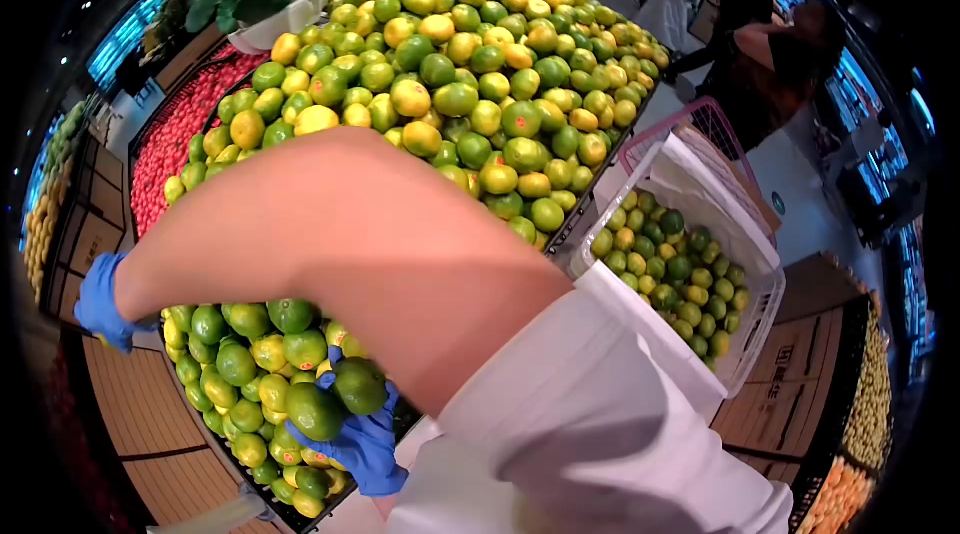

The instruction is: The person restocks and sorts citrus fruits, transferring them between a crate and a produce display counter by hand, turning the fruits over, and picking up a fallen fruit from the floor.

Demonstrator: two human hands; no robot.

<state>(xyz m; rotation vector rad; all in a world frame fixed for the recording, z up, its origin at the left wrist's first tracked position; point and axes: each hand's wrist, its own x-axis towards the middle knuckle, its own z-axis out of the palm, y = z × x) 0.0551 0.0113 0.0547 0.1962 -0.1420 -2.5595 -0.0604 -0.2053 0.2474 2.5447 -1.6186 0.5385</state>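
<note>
My right arm crosses the view from the sleeve at lower right, over the fruit. At its end my right hand, in a blue glove, hangs past the display's left edge with fingers curled down. A sliver of yellow-green shows beneath them, too little to name. My left hand, also gloved in blue, is closed around two green mandarins, one dark green mandarin and a second mandarin beside it. Below and around them lies the near part of the mandarin pile, green to yellow, several with small red stickers.
A white crate of smaller green mandarins stands at right, near a pink basket. Red fruit fills a bin at left, beside a potted flower. A person in dark clothes is at upper right.
</note>
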